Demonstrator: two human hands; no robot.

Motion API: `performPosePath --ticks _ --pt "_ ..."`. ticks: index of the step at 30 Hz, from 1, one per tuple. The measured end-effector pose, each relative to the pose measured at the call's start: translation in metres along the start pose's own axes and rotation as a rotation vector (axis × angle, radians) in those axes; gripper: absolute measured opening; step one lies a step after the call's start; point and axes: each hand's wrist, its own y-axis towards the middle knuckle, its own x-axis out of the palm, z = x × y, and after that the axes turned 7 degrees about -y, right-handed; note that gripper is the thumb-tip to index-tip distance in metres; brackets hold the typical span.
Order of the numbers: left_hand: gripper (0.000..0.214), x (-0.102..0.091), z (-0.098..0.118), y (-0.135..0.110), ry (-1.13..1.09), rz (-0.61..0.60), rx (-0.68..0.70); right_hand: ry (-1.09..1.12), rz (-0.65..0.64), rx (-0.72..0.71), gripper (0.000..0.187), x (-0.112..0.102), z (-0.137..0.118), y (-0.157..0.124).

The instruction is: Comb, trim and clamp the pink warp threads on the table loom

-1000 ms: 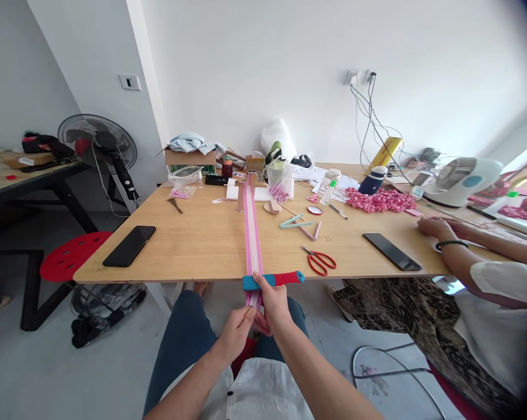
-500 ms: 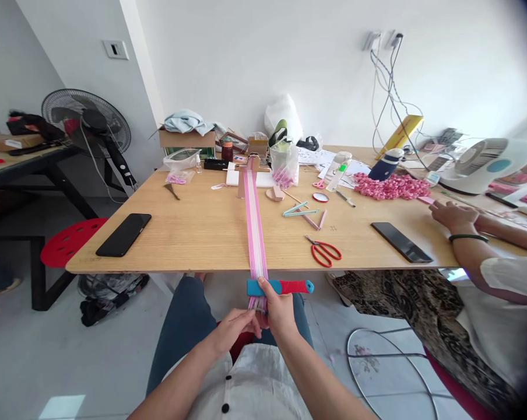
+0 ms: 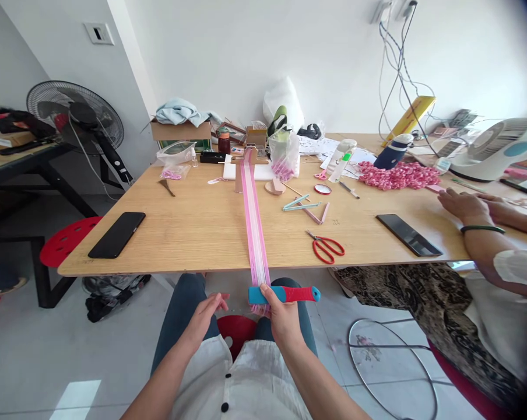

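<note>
A long band of pink strands runs from a small wooden stand at the far side of the wooden table down past its near edge. My right hand grips the blue and red handled tool across the strands' near end, below the table edge. My left hand hovers just left of it over my lap, fingers loosely apart, holding nothing.
Red scissors, two black phones, a heap of pink pieces and craft clutter lie on the table. Another person's arm rests at the right. A standing fan and red stool are on the left.
My left hand has let go of the strands' end and moved off to the left. My right hand has drawn the tool and strands further back from the table edge.
</note>
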Motion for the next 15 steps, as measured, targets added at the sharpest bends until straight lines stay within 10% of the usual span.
performPosePath --ticks 7,15 --pt "0.036 0.012 0.013 -0.003 0.111 0.084 0.099 -0.007 -0.043 0.054 0.037 -0.009 -0.002 -0.009" --pt "0.053 0.039 0.023 0.0 -0.372 -0.38 -0.036 -0.031 -0.068 0.079 0.038 -0.01 0.003 -0.021"
